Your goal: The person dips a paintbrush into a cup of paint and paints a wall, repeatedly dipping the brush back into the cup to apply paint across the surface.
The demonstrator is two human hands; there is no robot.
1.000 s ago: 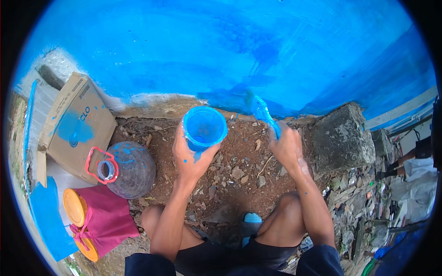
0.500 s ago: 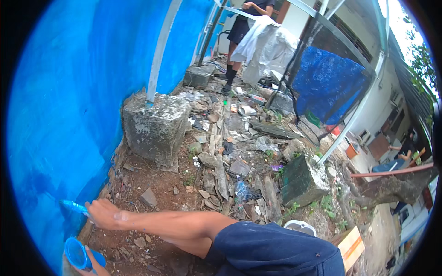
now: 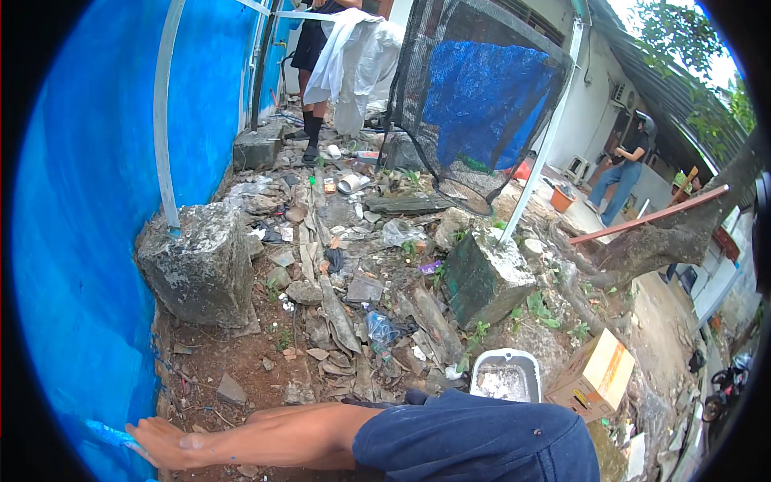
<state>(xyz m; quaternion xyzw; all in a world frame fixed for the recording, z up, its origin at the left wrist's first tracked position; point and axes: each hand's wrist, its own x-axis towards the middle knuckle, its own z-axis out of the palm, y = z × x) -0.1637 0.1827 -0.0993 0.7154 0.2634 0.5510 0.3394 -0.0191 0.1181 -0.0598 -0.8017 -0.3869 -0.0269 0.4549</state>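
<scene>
My right hand, at the lower left, is closed around a paintbrush coated in bright blue. The brush's bristle end lies against the blue-painted wall, low down near the ground. My bare forearm stretches across the lower edge from a piece of navy cloth. The left hand is outside the picture.
A rough concrete block holding a metal post stands beside the wall. Stones and litter cover the ground. A pale tub and a cardboard box sit at right. Another person stands behind white sheeting; one more stands far right.
My right hand and the brush have moved lower along the wall. My left hand and the blue cup it held have left the picture. The view has shifted, showing more to the right.
</scene>
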